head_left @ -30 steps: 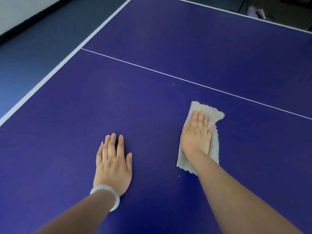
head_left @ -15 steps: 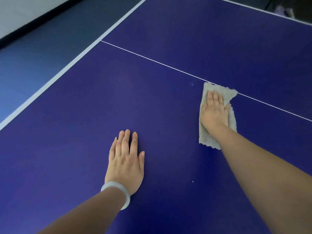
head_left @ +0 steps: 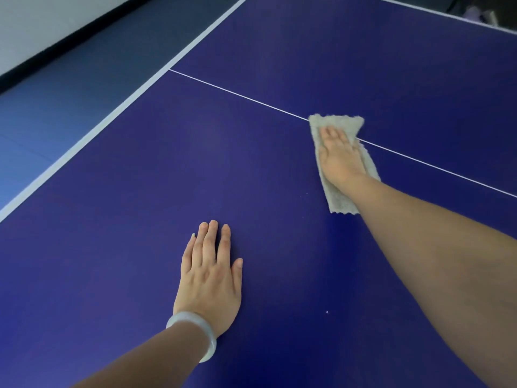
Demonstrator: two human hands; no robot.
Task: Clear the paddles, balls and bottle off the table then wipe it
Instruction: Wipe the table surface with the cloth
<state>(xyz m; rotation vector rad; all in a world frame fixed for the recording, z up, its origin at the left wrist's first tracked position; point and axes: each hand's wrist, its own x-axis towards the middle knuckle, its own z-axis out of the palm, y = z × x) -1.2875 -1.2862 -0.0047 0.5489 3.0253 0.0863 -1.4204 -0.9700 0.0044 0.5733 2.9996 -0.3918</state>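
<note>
Wiping: our right hand (head_left: 340, 155) presses flat on the cloth (head_left: 340, 201) over the white line (head_left: 240, 95), left hand (head_left: 208, 278) flat on the table (head_left: 126, 191); we keep even pressure and overlap strokes.

— Table (head_left: 140, 219)?
— Deep violet-blue, plain. White band (head_left: 112, 116) along the left edge, thin white line (head_left: 237, 94) across the far part.
— Cloth (head_left: 340, 203)?
— Pale grey-beige, no pattern.
— Bracelet (head_left: 207, 348)?
— Milky, pale greenish white.
— Floor (head_left: 56, 121), left?
— Mid blue. Beyond, white wall (head_left: 42, 18), black skirting (head_left: 70, 42).
</note>
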